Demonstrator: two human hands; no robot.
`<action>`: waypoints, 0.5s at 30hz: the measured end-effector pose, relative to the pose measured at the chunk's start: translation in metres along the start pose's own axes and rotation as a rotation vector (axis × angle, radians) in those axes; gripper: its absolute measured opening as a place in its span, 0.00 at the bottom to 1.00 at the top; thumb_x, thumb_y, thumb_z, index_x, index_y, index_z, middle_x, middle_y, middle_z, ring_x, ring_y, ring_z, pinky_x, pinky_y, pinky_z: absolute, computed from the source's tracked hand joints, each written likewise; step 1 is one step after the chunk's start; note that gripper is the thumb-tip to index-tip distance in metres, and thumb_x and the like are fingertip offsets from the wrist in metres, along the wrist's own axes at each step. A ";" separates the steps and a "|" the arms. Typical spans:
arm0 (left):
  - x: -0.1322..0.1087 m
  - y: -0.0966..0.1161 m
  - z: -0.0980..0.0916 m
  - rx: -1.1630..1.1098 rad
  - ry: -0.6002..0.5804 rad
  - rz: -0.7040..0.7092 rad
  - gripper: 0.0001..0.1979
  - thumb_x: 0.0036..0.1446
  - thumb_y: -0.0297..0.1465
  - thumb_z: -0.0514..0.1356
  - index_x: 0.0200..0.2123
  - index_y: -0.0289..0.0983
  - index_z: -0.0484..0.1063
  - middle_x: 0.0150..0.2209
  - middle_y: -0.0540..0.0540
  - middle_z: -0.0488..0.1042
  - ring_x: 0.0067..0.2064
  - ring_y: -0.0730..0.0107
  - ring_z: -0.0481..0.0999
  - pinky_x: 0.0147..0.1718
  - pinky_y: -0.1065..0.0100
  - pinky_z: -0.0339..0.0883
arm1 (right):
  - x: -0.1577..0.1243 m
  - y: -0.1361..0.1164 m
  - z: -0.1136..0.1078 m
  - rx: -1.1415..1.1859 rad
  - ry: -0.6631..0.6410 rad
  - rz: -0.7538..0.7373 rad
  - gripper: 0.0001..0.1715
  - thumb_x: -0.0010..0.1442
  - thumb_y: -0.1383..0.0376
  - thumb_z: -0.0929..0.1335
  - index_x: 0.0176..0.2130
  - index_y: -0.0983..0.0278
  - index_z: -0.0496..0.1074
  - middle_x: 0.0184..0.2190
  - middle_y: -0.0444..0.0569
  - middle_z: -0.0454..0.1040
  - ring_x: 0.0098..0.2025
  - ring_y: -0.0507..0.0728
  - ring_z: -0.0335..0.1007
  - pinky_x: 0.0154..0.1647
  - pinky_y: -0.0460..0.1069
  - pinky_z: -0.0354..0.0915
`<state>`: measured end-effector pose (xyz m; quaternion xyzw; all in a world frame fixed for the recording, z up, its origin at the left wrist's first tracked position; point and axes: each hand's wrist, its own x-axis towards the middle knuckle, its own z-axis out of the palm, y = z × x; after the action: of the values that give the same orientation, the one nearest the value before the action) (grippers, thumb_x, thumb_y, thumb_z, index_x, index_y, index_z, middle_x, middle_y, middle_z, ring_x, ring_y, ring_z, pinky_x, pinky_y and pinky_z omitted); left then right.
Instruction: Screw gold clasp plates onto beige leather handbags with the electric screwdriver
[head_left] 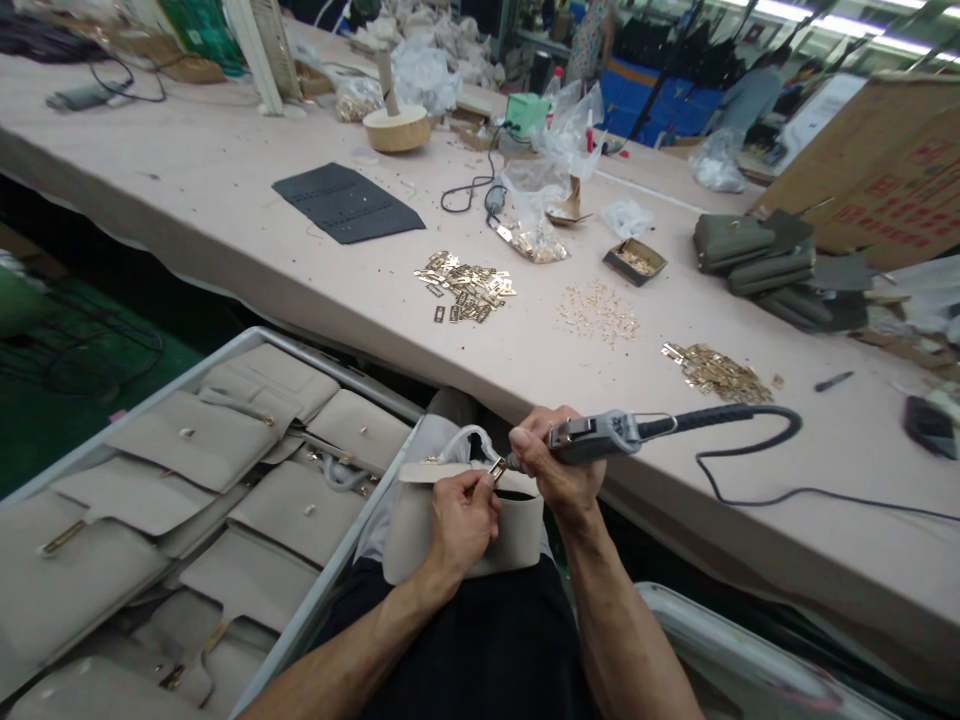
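Note:
On my lap rests a beige handbag (409,530) with its top partly open and a pale wrapped handle (466,438) standing up. My left hand (461,525) pinches a small gold metal plate (496,470) at the flap's edge. Wrapped in my right hand (559,465) is a grey corded electric screwdriver (596,438), its tip pointing left at the plate. Whether the tip touches a screw is too small to tell. The screwdriver's black cord (716,460) loops over the table edge to the right.
Several beige bags fill a white-rimmed bin (259,340) at my left. On the table (360,290) lie gold plates (469,285), scattered screws (598,312), another gold heap (716,372), a small box (635,262), a dark sheet (349,203) and olive bags (780,265). A bin (675,600) stands at my right.

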<state>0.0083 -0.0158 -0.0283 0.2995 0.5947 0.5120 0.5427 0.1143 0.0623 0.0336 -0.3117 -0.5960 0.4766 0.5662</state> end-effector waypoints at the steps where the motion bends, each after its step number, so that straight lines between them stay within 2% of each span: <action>1: 0.000 0.000 0.000 -0.009 -0.007 0.002 0.19 0.61 0.44 0.61 0.24 0.37 0.72 0.13 0.54 0.66 0.11 0.76 0.61 0.12 0.73 0.53 | 0.000 0.000 0.001 0.009 0.004 0.004 0.19 0.61 0.64 0.77 0.26 0.62 0.67 0.25 0.43 0.72 0.25 0.51 0.68 0.24 0.47 0.64; 9: 0.003 -0.005 -0.005 0.054 -0.019 0.051 0.23 0.58 0.50 0.63 0.24 0.37 0.74 0.13 0.51 0.68 0.12 0.74 0.63 0.12 0.73 0.55 | 0.001 0.002 0.008 0.124 0.140 0.036 0.19 0.61 0.62 0.77 0.27 0.63 0.66 0.24 0.41 0.70 0.20 0.49 0.63 0.20 0.46 0.60; 15: 0.004 -0.005 -0.002 0.065 -0.046 0.088 0.25 0.59 0.52 0.63 0.23 0.37 0.74 0.12 0.52 0.66 0.12 0.74 0.62 0.13 0.73 0.57 | -0.007 -0.002 0.004 -0.177 0.116 -0.037 0.19 0.61 0.64 0.77 0.24 0.63 0.68 0.25 0.44 0.72 0.26 0.51 0.67 0.28 0.48 0.64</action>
<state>0.0066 -0.0139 -0.0349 0.3543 0.5847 0.5089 0.5231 0.1119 0.0544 0.0332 -0.3764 -0.6075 0.3926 0.5789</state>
